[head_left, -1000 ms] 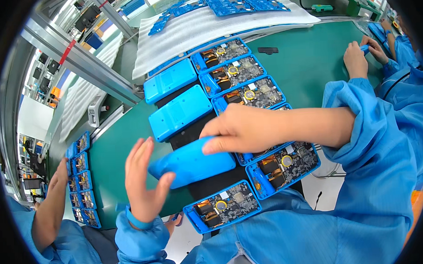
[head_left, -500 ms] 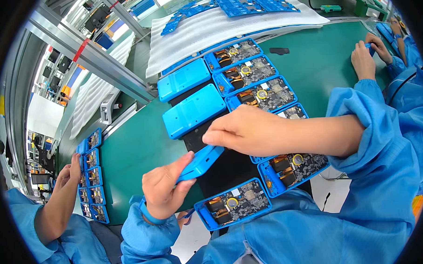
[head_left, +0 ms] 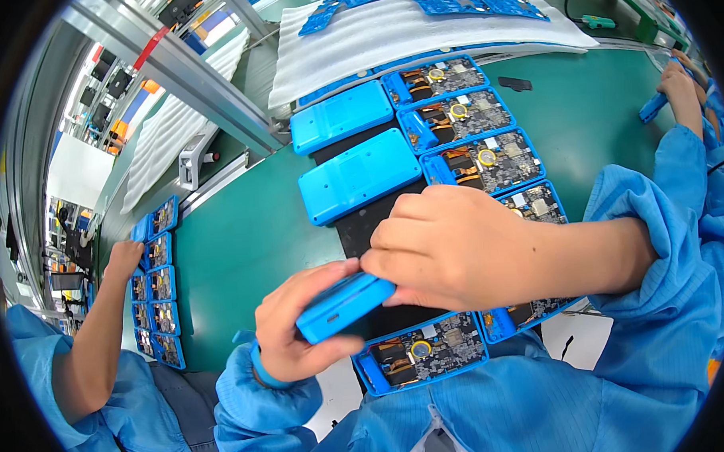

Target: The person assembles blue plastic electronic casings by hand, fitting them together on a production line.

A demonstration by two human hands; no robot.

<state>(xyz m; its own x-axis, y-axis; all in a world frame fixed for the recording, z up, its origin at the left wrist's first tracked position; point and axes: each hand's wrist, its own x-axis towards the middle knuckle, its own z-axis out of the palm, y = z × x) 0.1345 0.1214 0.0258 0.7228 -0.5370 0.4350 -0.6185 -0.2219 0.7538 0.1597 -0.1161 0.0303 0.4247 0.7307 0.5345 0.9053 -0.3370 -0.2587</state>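
Note:
Both of my hands hold a blue handheld-device casing (head_left: 346,308) tilted above the bench, its narrow side with a small port slot showing. My left hand (head_left: 298,328) grips one end, thumb below and fingers above. At the other end, the curled fingers of my right hand (head_left: 450,251) press on the casing and hide part of it. Just below lies an open blue casing (head_left: 424,351) with a circuit board, a yellow round cell and dark parts inside. Beyond my hands, two closed blue casings (head_left: 359,177) rest with their smooth backs up.
Several open casings (head_left: 487,159) with boards form a column on the right of a black mat (head_left: 362,230). White foam (head_left: 419,33) with blue parts lies at the back. Co-workers' hands (head_left: 124,262) work at left and right. A metal post (head_left: 189,73) rises at back left.
The casing has been turned, so its port slot now faces nearer my left hand. My right hand has closed further round its other end. The view has shifted slightly.

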